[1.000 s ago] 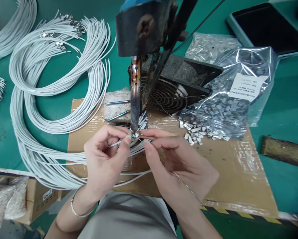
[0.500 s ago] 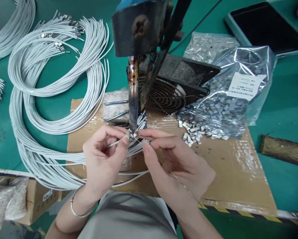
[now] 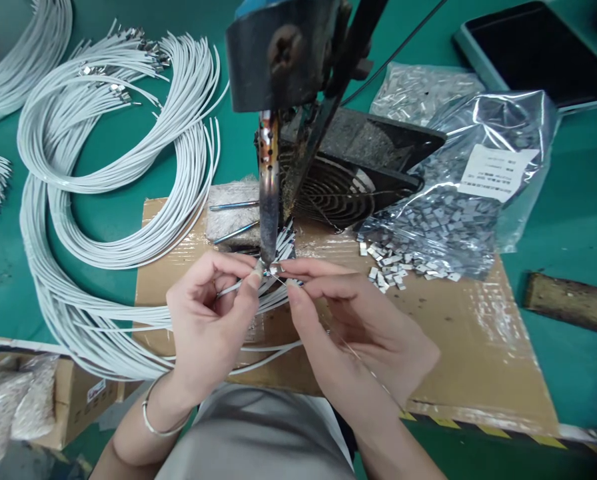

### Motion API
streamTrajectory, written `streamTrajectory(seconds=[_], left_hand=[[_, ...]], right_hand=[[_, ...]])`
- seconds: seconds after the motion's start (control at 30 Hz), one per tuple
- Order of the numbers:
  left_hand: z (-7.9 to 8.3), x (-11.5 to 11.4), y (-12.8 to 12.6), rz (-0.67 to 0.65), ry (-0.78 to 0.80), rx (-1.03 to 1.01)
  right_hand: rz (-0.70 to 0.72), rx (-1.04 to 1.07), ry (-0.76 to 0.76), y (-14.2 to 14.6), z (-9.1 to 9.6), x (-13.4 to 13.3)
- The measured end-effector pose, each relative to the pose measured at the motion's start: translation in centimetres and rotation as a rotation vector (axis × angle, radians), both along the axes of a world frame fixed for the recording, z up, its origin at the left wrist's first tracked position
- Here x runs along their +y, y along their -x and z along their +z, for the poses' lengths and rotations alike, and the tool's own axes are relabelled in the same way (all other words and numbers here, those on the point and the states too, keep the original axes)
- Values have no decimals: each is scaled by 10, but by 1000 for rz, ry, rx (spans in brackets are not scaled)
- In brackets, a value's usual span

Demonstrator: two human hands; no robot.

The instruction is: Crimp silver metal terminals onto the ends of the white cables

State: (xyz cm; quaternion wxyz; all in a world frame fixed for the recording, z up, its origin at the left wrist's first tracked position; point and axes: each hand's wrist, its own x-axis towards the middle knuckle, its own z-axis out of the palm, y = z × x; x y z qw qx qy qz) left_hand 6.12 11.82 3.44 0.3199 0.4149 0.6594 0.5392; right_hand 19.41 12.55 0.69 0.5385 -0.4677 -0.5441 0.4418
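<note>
My left hand [image 3: 217, 313] pinches a white cable [image 3: 228, 289] between thumb and forefinger, close under the tip of a soldering iron [image 3: 268, 200] fixed point-down in a stand. In my right hand [image 3: 348, 320] a thin solder wire [image 3: 280, 280] runs from the pinched thumb and finger toward the iron's tip, its tail trailing across the palm. A small metal terminal [image 3: 275, 269] sits at the fingertips, touched by my right forefinger; which cable end it belongs to is partly hidden. More white cables [image 3: 98, 327] pass beneath both hands.
Coiled white cables [image 3: 113, 180] lie at left. Behind the iron stands a black fan [image 3: 338, 190]. Loose metal terminals [image 3: 391, 267] spill from a plastic bag [image 3: 518, 180] onto the cardboard [image 3: 468, 347]. A dark-screened device [image 3: 538, 53] is at the upper right, a worn block [image 3: 573, 301] below it.
The view has shifted very slightly. Both hands stay almost in place at the iron's tip, the right hand's fingers moving only a little.
</note>
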Motion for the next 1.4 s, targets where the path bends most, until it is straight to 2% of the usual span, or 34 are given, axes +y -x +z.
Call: streamTrajectory(seconds=[0.47,1.0,1.4], left_hand=[[1,-1,-1,8,30,-6],[-3,-1,2,-10,-20,-12],[-1,-2,4,18,53,14]], right_hand=[[-8,-29,-29,0,-1,-1],[-6,-40,-64,1,1,1],[-17,4,17,3,2,-1]])
